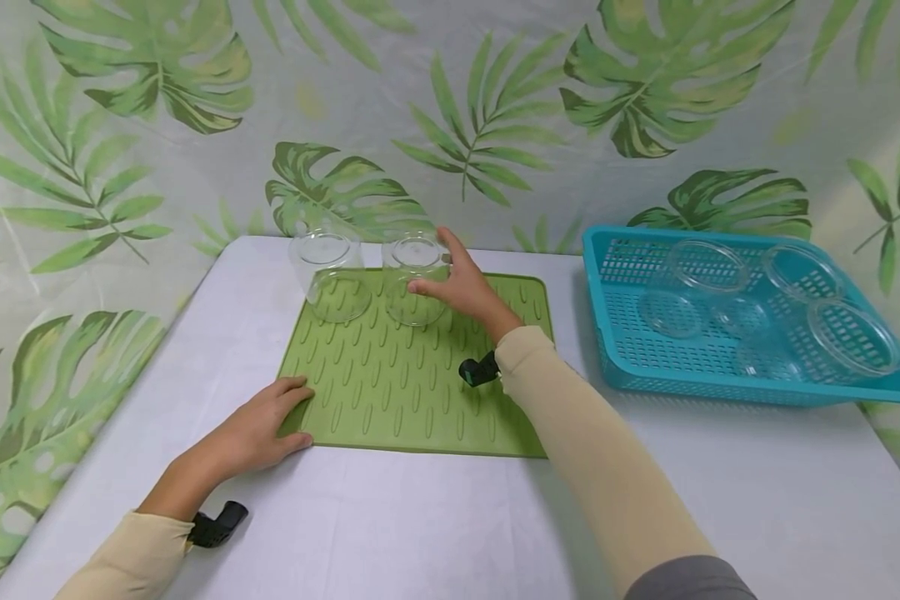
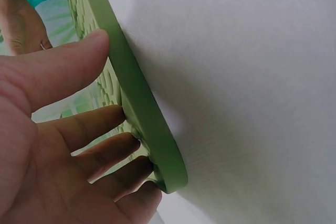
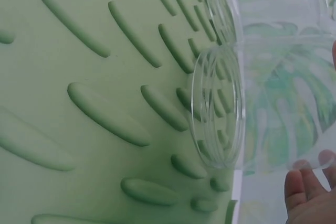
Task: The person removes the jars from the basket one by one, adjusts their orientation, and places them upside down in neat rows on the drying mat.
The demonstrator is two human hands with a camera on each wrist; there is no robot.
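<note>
Two clear glasses stand upside down, side by side, at the back of the green ribbed mat [image 1: 375, 392]. My right hand [image 1: 461, 283] grips the right glass [image 1: 414, 292] from its right side, thumb in front and index finger behind. In the right wrist view, the fingers [image 3: 315, 184] touch the wall of that glass [image 3: 283, 108] near its raised base. The left glass [image 1: 337, 283] stands just beside it. My left hand [image 1: 258, 425] rests at the mat's front left corner. In the left wrist view, its thumb and fingertips touch the mat's edge [image 2: 144, 108].
A turquoise plastic basket [image 1: 603, 333] stands to the right of the mat, holding three clear glasses [image 1: 855, 333]. Under everything lies a white tablecloth [image 1: 420, 517]. A leaf-patterned curtain [image 1: 495, 125] hangs close behind the table's back edge.
</note>
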